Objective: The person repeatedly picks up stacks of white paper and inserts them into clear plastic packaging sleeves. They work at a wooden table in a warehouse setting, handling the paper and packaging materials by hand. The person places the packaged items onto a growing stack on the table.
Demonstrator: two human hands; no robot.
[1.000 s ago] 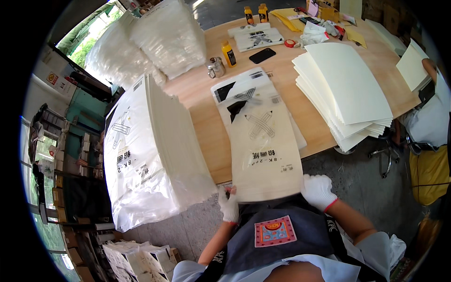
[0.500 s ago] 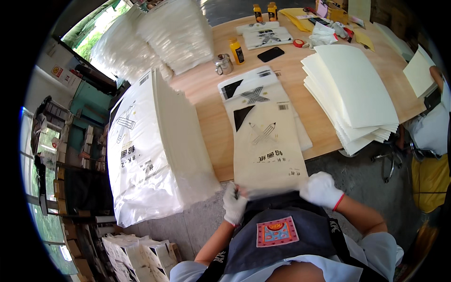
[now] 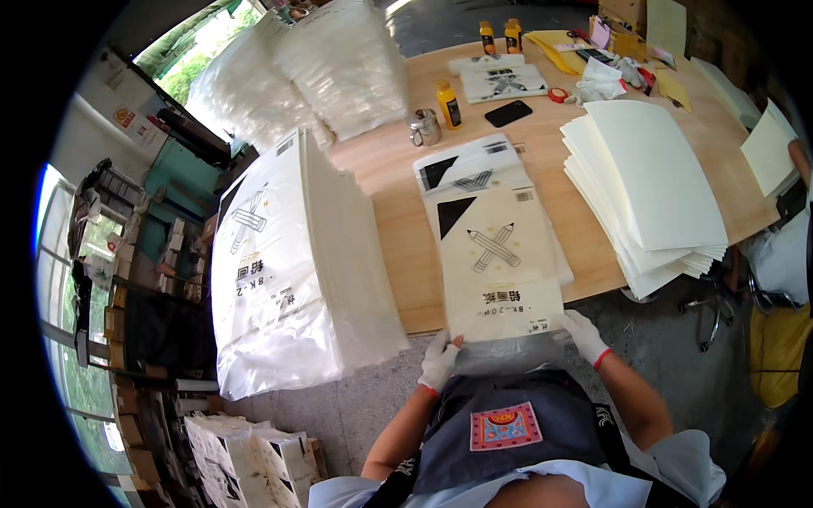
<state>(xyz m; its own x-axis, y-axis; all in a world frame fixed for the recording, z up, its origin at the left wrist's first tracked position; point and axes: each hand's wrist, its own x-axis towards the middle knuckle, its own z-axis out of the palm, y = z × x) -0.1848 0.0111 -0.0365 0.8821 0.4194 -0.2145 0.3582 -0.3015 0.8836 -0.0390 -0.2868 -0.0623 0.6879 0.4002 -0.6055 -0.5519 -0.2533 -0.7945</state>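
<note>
In front of me lies a clear printed plastic bag (image 3: 500,292) with cream drawing paper inside. Crossed pencils and a black corner mark its face, and its transparent near end hangs over the table edge. My left hand (image 3: 438,361), in a white glove, pinches the near left edge of this bag. On the opposite side my right hand (image 3: 584,337), gloved too, has its fingers closed at the near right corner. Beneath the bag, more printed plastic bags (image 3: 474,153) stick out toward the far side.
A tall stack of printed bags (image 3: 279,288) stands left. Loose cream sheets (image 3: 656,182) are piled right. Farther back are a metal cup (image 3: 424,129), an orange bottle (image 3: 448,105), a black phone (image 3: 508,113) and red tape (image 3: 557,95). Another person's hand (image 3: 799,159) holds paper at far right.
The whole view has shifted, with the scene now lower and farther right. The filled bag is no longer blurred, and more of its clear near end shows between my hands.
</note>
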